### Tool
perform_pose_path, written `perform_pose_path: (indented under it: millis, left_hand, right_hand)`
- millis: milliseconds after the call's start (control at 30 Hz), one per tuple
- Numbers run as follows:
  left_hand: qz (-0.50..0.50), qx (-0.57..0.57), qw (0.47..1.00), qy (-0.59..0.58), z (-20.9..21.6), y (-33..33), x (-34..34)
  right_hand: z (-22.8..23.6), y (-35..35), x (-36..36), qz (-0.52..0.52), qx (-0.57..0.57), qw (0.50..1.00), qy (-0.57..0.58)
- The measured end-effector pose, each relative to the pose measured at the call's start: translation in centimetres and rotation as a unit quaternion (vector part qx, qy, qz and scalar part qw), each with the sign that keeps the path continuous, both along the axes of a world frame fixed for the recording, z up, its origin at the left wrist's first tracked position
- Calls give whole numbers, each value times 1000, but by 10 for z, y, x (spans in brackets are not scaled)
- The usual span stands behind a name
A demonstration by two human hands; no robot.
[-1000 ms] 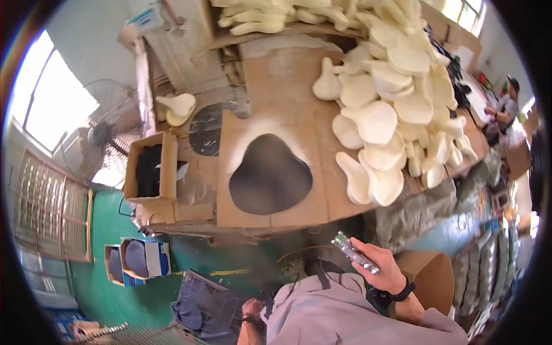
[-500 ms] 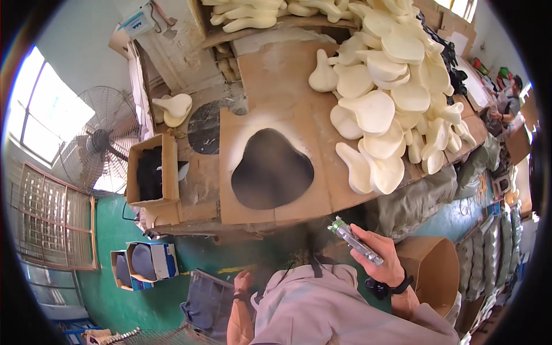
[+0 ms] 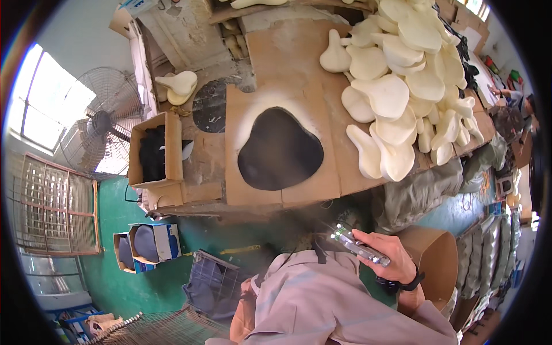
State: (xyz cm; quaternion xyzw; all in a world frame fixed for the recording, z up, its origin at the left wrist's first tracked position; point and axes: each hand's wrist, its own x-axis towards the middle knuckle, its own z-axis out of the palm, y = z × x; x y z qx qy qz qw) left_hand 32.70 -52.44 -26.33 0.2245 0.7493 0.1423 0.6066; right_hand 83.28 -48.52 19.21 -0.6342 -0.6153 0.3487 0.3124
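Observation:
In my right hand (image 3: 394, 253), beside my waist, is a silver spray gun (image 3: 362, 247) with a green end. My fingers are closed around it, and its tip points toward the bench. My left hand (image 3: 248, 286) hangs low at my left side, close to my clothing, near a wire basket with dark blue-grey pieces (image 3: 210, 279). Its fingers are mostly hidden. On the bench in front of me a black, rounded three-lobed piece (image 3: 280, 148) lies flat on cardboard (image 3: 256, 198), with whitish residue around its upper edge.
Cream foam saddle pads (image 3: 397, 98) are heaped on the bench's right. An open carton of black pieces (image 3: 155, 152) sits at left by a large fan (image 3: 102, 122). On the floor stand small boxes (image 3: 164, 241) and a big carton (image 3: 440, 261). Grey-green sacks (image 3: 417, 192) lie against the bench.
The view has shifted, so the bench sits higher in the picture. My right hand still grips the spray gun near my waist. My left hand has drawn in closer to my body.

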Motion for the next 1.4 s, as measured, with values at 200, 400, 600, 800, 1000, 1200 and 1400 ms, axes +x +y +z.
perform_pose_path:
  millis: [200,400,600,800,1000,1200,1400]
  left_hand:
    - [-173,175,967,-56,-19,62,-1]
    - [-93,102,963,-232,-57,111,-2]
    - [-231,212,945,-90,-53,121,11]
    - [-351,241,904,-29,-8,105,15]
    - [-168,119,976,-72,10,67,-4]
    - [-175,101,978,-44,-32,46,-32]
    - [-157,53,985,-36,13,77,12]
  right_hand:
    - [-5,-28,11,-95,-4,995,2]
    - [-11,-42,23,-200,-11,979,27]
    - [-17,-31,18,-240,64,968,21]
    - [-17,3,10,-217,102,971,12]
    - [-6,23,-1,-154,79,984,29]
    - [1,21,-6,-40,39,998,17]
    - [14,10,-4,-80,28,996,4]
